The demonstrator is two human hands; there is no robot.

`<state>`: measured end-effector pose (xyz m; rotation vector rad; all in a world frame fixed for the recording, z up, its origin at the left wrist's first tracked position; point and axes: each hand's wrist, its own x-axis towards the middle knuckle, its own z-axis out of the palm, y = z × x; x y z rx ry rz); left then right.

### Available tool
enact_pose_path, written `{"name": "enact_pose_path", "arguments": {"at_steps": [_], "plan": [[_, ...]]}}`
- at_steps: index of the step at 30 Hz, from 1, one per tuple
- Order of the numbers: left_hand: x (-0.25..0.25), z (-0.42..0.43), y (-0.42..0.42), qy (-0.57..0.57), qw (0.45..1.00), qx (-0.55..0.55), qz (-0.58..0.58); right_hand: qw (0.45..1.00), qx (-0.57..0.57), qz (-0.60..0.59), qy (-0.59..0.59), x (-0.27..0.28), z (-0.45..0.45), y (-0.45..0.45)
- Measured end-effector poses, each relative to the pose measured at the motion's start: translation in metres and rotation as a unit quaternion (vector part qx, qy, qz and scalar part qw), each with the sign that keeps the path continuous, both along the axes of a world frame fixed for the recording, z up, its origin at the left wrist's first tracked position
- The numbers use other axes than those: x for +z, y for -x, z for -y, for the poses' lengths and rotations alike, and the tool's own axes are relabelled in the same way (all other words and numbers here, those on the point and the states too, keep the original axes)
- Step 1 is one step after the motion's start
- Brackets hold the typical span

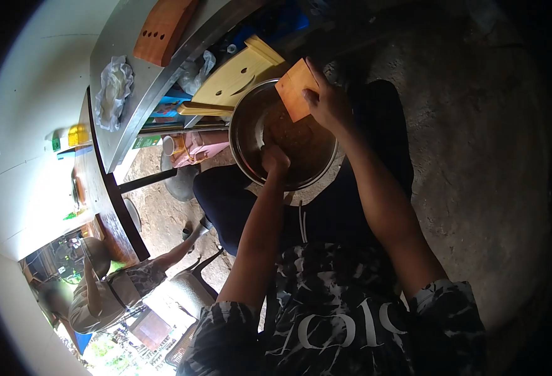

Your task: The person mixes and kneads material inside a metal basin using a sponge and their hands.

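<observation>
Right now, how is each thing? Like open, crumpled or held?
Metal bowl: uncovered, brownish inside.
Orange board: held, tilted.
Right hand: gripping the orange board.
Left hand: in the metal bowl, grip unclear.
Dark wooden piece: lying on the table.
Whitish wrapping: crumpled.
Clear bag: crumpled.
Yellow panel: cut with holes.

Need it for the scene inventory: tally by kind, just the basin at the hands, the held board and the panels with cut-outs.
Metal basin, left hand inside it: 1
Flat orange-brown board in the right hand: 1
Panels with cut-outs, an orange-brown panel and a yellow panel: 2
Total: 4
</observation>
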<state>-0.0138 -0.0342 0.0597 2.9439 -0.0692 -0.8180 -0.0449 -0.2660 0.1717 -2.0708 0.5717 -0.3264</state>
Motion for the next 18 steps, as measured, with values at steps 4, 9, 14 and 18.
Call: {"name": "enact_pose_path", "arguments": {"at_steps": [4,9,14,18], "plan": [[-0.034,-0.013,0.007,0.031,0.996,-0.039,0.076,0.999,0.008,-0.033,-0.001,0.005,0.000,0.001],[-0.037,-0.022,-0.007,0.046,0.996,-0.012,0.072,1.000,0.008,-0.007,-0.020,0.005,0.000,0.002],[0.000,-0.011,-0.026,0.085,0.987,-0.130,0.032,1.000,-0.002,-0.002,0.008,0.002,0.000,0.004],[-0.001,0.015,-0.041,0.190,0.975,-0.048,0.108,0.999,0.012,-0.026,-0.035,0.006,0.003,0.003]]}}
